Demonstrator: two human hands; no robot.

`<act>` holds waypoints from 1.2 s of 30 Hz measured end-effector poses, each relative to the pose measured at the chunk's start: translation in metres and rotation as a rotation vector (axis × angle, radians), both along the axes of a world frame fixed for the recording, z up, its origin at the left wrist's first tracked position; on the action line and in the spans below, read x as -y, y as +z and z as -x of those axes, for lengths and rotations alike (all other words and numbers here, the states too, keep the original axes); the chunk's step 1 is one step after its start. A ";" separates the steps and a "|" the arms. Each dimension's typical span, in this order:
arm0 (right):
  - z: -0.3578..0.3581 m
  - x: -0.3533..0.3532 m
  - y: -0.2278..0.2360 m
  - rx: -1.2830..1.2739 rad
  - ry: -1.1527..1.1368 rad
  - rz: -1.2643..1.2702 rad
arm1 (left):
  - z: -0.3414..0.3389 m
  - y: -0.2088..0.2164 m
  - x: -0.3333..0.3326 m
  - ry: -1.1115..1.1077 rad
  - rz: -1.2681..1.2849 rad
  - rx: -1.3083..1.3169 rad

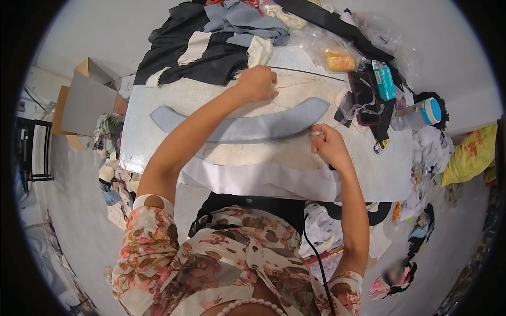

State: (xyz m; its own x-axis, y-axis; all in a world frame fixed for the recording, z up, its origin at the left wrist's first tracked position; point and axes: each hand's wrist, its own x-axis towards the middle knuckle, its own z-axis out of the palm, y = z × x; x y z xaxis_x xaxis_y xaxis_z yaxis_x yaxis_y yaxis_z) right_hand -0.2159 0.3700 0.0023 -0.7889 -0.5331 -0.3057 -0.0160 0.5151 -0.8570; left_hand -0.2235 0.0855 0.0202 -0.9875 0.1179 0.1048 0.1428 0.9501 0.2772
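Observation:
A curved grey-blue fabric piece (258, 128), shaped like a collar or waistband, lies flat across the pale work table (377, 168). My left arm crosses over it. Beyond its upper edge, my left hand (257, 84) has its fingers curled in; whatever is in them is hidden. Just below the piece's right end, my right hand (329, 146) is closed in a pinch with a small whitish bit at the fingertips, too small to name. A white fabric strip (253, 179) runs along the table's near edge, in front of my body.
Black cloth (158, 58) and a grey garment (242, 23) are heaped at the far left. At the right sit a dark phone (363, 92), a teal box (383, 81) and a clear jar (416, 114) with a blue lid. A cardboard box (89, 105) stands left of the table.

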 end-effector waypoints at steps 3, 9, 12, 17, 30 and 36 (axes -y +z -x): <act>-0.006 -0.001 0.004 -0.126 0.001 -0.082 | 0.007 -0.021 -0.005 0.046 0.160 -0.099; -0.016 -0.006 -0.001 -0.483 0.036 -0.263 | 0.007 -0.024 0.026 0.125 -0.503 0.036; -0.018 -0.007 -0.001 -0.566 0.061 -0.264 | 0.001 0.004 0.025 0.238 -0.993 0.260; -0.023 -0.005 0.011 -0.599 0.155 -0.267 | -0.001 0.022 -0.005 0.127 -1.260 0.292; 0.005 0.013 0.042 -0.472 -0.081 -0.001 | 0.003 0.032 -0.051 -0.154 -1.230 0.559; 0.015 0.036 0.036 -0.115 -0.147 0.249 | -0.001 0.027 -0.058 -0.076 -1.320 0.589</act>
State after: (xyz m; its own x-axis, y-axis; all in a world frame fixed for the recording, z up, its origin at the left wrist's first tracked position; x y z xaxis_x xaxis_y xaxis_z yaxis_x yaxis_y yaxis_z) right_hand -0.2306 0.3343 0.0387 -0.8847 -0.4584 -0.0847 -0.0608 0.2936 -0.9540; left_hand -0.2225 0.1434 0.0476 -0.9205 0.3119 -0.2353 -0.2617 -0.0450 0.9641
